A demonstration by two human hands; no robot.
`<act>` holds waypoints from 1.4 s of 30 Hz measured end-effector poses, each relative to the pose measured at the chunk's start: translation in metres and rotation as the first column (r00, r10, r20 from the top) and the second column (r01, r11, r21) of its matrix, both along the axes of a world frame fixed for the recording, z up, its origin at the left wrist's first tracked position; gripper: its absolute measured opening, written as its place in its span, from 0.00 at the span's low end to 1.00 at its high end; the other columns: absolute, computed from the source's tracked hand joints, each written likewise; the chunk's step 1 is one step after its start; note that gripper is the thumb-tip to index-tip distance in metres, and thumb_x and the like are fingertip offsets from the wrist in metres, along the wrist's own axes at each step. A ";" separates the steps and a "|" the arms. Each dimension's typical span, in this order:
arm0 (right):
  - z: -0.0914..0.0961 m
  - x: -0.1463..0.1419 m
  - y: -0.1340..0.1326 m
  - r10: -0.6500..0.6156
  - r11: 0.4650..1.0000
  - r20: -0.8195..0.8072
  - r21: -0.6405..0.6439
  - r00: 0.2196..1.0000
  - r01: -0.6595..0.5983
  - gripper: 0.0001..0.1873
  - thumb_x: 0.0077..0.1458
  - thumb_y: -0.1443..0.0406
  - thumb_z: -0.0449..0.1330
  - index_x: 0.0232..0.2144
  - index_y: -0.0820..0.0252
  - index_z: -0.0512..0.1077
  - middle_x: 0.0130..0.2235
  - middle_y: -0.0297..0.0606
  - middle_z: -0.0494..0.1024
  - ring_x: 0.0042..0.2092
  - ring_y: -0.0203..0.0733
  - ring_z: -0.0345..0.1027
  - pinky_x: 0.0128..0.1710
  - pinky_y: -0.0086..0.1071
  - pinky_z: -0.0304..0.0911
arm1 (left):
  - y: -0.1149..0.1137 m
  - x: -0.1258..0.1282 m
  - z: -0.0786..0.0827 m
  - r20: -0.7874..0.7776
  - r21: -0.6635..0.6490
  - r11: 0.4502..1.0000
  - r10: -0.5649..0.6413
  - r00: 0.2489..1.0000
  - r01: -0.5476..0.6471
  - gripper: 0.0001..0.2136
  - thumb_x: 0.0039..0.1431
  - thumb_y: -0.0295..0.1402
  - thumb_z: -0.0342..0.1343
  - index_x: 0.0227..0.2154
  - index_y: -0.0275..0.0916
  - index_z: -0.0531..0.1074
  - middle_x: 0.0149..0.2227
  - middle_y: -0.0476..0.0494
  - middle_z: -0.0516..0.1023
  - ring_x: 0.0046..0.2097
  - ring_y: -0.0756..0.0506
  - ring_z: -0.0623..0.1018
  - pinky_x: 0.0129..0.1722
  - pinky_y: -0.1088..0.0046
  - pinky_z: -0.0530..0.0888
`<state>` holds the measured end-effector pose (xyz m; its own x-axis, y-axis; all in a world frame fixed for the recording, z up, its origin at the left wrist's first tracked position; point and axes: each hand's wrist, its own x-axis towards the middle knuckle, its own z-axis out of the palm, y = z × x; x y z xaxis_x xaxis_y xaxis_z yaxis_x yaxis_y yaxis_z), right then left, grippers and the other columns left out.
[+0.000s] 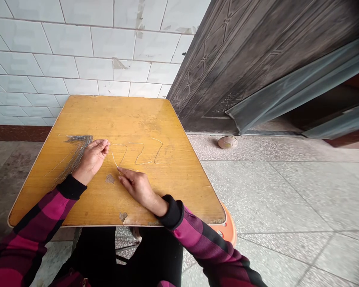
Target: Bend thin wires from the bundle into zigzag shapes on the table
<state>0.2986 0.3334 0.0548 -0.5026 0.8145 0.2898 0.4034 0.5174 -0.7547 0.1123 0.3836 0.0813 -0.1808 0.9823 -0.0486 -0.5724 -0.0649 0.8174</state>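
Note:
My right hand [139, 186] is closed in a pinch on a thin metal wire [115, 159], which slants up and left from the fingertips. The fingers of my left hand [92, 157] are pinched together just above and left of that wire's upper end; what they hold, if anything, is too small to make out. Beside and partly behind my left hand lies a bundle of grey wires [80, 149], bent at the top. To the right of my hands, several bent wires lie apart, among them a Z-shaped wire [141, 152] and another bent wire [158, 152].
Everything lies on a worn yellow wooden table [173, 191] against a white tiled wall [113, 42]. An orange stool [229, 227] shows under its right corner. A dark carved door [215, 71] with a grey curtain [287, 87] stands right, near a roundish object [227, 142] on the floor.

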 end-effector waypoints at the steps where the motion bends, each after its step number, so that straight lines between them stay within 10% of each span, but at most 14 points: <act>1: -0.001 0.000 -0.001 0.010 1.000 0.034 0.028 0.999 -0.011 0.18 0.62 0.63 0.51 0.51 0.60 0.71 0.39 0.43 0.80 0.36 0.43 0.74 0.37 0.33 0.65 | 0.001 0.001 0.000 -0.009 0.005 1.000 -0.004 1.000 0.004 0.08 0.41 0.28 0.69 0.24 0.35 0.75 0.27 0.48 0.75 0.27 0.56 0.71 0.28 0.82 0.67; 14: 0.006 0.004 -0.007 -0.140 0.832 0.507 0.526 0.851 -0.177 0.13 0.63 0.70 0.51 0.44 0.64 0.74 0.26 0.39 0.73 0.31 0.41 0.63 0.26 0.33 0.50 | 0.014 0.023 -0.011 -0.203 0.004 1.000 -0.025 0.979 0.027 0.09 0.39 0.32 0.68 0.22 0.35 0.74 0.22 0.49 0.73 0.25 0.54 0.68 0.27 0.77 0.63; 32: 0.019 -0.004 -0.005 -0.037 0.676 0.471 0.662 0.881 -0.325 0.12 0.63 0.71 0.50 0.34 0.66 0.74 0.29 0.40 0.70 0.34 0.42 0.55 0.33 0.38 0.48 | 0.008 0.046 -0.021 -0.283 0.037 0.995 -0.079 0.956 0.093 0.07 0.41 0.32 0.65 0.20 0.34 0.74 0.20 0.48 0.73 0.23 0.54 0.65 0.25 0.76 0.62; 42: 0.015 0.002 -0.001 -0.060 0.710 0.394 0.662 0.917 -0.238 0.12 0.64 0.69 0.51 0.36 0.62 0.74 0.29 0.38 0.71 0.34 0.41 0.57 0.34 0.36 0.50 | 0.011 0.042 -0.025 -0.203 0.042 0.989 -0.130 0.970 0.141 0.08 0.43 0.34 0.67 0.23 0.33 0.76 0.23 0.47 0.74 0.23 0.55 0.66 0.23 0.78 0.62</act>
<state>0.3003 0.3328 0.0702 -0.7477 0.4056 0.5258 0.4881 0.8726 0.0210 0.1542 0.3948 0.0567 -0.0464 0.9985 0.0301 -0.4047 -0.0463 0.9133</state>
